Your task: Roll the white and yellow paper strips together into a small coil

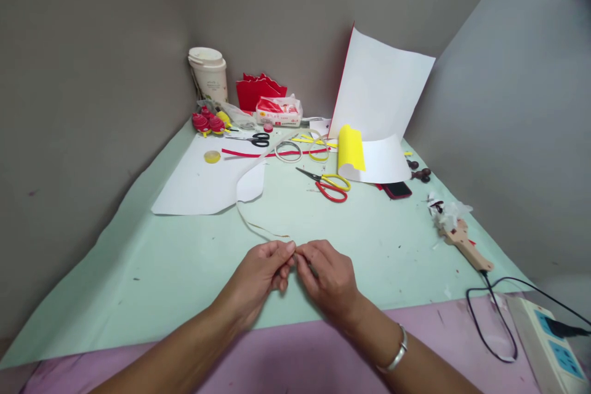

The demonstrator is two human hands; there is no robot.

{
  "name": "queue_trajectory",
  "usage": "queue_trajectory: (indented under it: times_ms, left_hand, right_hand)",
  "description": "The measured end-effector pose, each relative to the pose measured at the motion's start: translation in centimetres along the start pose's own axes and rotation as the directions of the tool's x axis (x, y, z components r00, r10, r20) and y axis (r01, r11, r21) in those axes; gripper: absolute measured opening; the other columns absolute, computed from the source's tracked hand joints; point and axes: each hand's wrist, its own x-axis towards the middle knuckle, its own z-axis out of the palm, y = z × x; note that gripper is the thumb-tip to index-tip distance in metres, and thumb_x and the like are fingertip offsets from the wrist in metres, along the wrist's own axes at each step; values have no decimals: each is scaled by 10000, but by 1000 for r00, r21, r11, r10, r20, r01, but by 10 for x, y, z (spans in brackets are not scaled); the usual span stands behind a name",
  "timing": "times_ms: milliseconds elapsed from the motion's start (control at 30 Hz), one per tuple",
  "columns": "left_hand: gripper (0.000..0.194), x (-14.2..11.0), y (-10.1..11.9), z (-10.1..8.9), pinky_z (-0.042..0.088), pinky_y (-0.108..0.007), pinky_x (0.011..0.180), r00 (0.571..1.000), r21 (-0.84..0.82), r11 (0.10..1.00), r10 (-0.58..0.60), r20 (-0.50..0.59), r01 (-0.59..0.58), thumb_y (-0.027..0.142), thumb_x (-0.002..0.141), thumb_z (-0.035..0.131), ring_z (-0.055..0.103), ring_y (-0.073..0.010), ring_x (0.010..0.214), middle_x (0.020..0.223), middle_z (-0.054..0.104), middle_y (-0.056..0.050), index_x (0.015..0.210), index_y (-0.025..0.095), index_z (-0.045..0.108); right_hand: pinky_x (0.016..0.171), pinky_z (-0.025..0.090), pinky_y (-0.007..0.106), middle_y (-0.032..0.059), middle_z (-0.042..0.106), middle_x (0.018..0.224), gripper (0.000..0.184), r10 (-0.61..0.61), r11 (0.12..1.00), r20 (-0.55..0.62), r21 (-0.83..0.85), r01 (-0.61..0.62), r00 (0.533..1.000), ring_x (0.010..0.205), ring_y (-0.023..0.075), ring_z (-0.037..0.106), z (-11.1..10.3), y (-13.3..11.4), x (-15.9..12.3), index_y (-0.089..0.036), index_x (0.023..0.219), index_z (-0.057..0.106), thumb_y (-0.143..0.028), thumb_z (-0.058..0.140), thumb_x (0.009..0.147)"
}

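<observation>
Both hands meet near the front of the green table sheet, their fingertips touching. My left hand (268,268) is closed, thumb against forefinger, at the near end of a long, narrow off-white strip (244,221). My right hand (325,268) pinches right beside it; what lies between the fingertips is mostly hidden. From the hands the strip curves back over a white paper sheet (198,178) towards loose coils (289,152) on the table. Beyond my hands, scissors with one red and one yellow handle (331,188) lie with their blades apart.
Behind lie black scissors (260,140), a tape roll (212,157), a red strip (231,152), a tissue pack (279,112) and a lidded cup (210,77). On the right are curled white card (383,86), yellow corrugated paper (351,148), a phone (397,190), a corded glue gun (466,246) and a power strip (526,326).
</observation>
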Motion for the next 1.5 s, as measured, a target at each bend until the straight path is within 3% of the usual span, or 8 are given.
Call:
queue_trajectory:
  times_ms: [467, 833, 1100, 1333, 1500]
  left_hand:
    - [383, -2, -2, 6, 344, -219, 484, 998, 56, 997, 49, -48, -46, 506, 783, 650, 404, -85, 483, 553, 466, 39, 647, 161, 555]
    - [391, 0, 4, -4, 337, -205, 469, 998, 31, 1000, -9, 67, 7, 508, 813, 632, 387, -73, 496, 583, 473, 30, 709, 134, 590]
    - [392, 1, 8, -5, 348, -197, 472, 997, 33, 999, -24, 79, 22, 501, 817, 631, 392, -70, 502, 588, 472, 31, 708, 128, 585]
    - [396, 4, 9, -9, 349, -208, 449, 1000, 226, 974, 20, -18, -16, 521, 793, 636, 406, -67, 440, 549, 480, 50, 761, 128, 611]
    - [406, 4, 14, -11, 340, -210, 431, 999, 306, 952, -34, 22, 26, 532, 787, 623, 418, -79, 439, 522, 492, 42, 696, 139, 580]
  right_hand:
    - [586, 466, 240, 25, 646, 722, 115, 61, 998, -24, 13, -60, 998, 651, 132, 605, 2, -2, -1, -194, 884, 612, -105, 546, 855]
    - [551, 449, 218, 4, 632, 666, 119, 119, 985, -39, 131, -112, 992, 606, 117, 578, 2, -1, 5, -195, 815, 622, -99, 554, 831]
    - [528, 439, 212, -1, 636, 662, 128, 110, 985, -25, 133, -106, 994, 594, 112, 576, 4, -1, 6, -195, 816, 632, -104, 544, 828]
    - [536, 440, 210, -2, 626, 635, 127, 79, 992, -51, 99, -74, 996, 572, 108, 570, 6, 1, 6, -191, 776, 626, -101, 546, 816]
    - [548, 446, 207, 2, 628, 645, 115, 87, 987, -15, 135, -84, 996, 580, 107, 579, 7, 2, 5, -186, 783, 634, -103, 557, 807]
